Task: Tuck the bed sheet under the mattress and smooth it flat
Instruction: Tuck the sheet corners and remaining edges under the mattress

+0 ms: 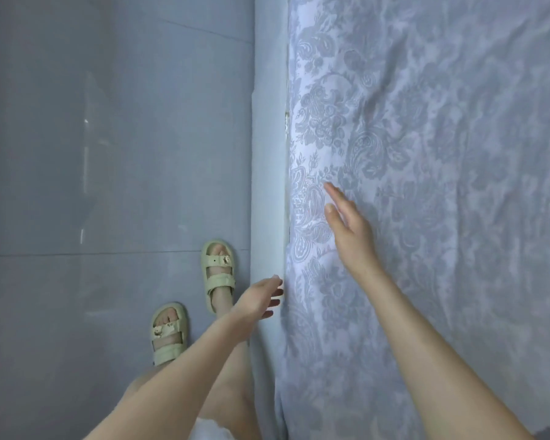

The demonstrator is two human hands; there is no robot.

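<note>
Bed sheet (pixel 426 154) flat, edge running lengthwise along mattress (pixel 269 154)

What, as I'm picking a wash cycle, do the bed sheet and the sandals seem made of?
The bed sheet looks like thin woven cloth, possibly cotton or a blend: matte, printed with paisley flowers, softly creased. The sandals look like padded synthetic leather or foam: pale green, puffy straps with buckles.

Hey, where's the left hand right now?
In the head view, the left hand is low and centre, fingers at the pale bed edge, between a sandalled foot and the patterned sheet.
</note>
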